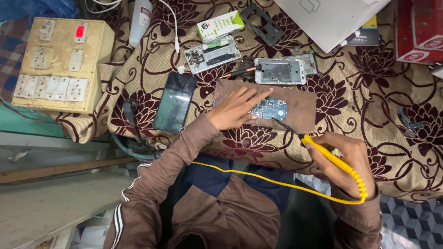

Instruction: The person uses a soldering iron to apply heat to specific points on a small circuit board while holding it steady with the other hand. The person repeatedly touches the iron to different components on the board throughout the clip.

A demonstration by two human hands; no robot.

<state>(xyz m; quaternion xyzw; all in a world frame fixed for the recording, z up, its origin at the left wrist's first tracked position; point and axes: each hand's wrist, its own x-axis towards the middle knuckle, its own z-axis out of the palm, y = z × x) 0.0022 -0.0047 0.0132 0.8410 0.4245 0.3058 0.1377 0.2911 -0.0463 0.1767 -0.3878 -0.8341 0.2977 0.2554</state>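
Head view: a small blue circuit board [269, 109] lies on a brown wooden slab [300, 107] in the middle of the flower-patterned cloth [369, 87]. The left hand [235, 109] lies flat with its fingers spread, pressing the board's left edge down. The right hand [344, 161], near and to the right, is wrapped around a yellow soldering iron [330, 159] whose dark tip points at the board's near right side. Left of the slab lies a dark phone [175, 102]; beyond it sit two opened phone frames [280, 70]. A switchboard box [60, 62] stands far left.
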